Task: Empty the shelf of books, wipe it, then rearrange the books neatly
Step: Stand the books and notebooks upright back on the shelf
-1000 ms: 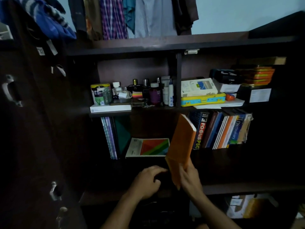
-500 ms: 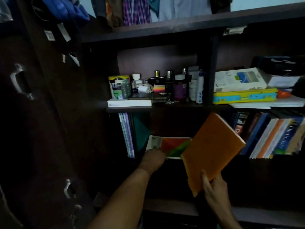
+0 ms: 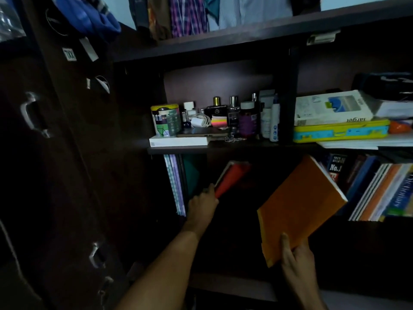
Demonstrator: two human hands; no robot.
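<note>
My right hand (image 3: 298, 262) grips the lower corner of a large orange book (image 3: 297, 204), held tilted in front of the dark book shelf (image 3: 223, 149). My left hand (image 3: 202, 203) reaches into the shelf and holds a red-covered book (image 3: 232, 176) by its lower end, lifting it at a slant. To the left of that hand stand thin purple and green books (image 3: 175, 184) upright against the shelf wall. A row of leaning books (image 3: 375, 191), one a dictionary, fills the right part of the shelf.
The shelf above carries a printed tin (image 3: 165, 120), bottles (image 3: 247, 119), a white box (image 3: 178, 141), a white book (image 3: 330, 109) and a yellow case (image 3: 340, 131). A dark cupboard door with metal handles (image 3: 31, 114) stands at the left. Clothes (image 3: 201, 14) hang above.
My left hand has raised the flat colourful book off the shelf floor so it stands slanted. The orange book stayed tilted in my right hand. The view moved closer.
</note>
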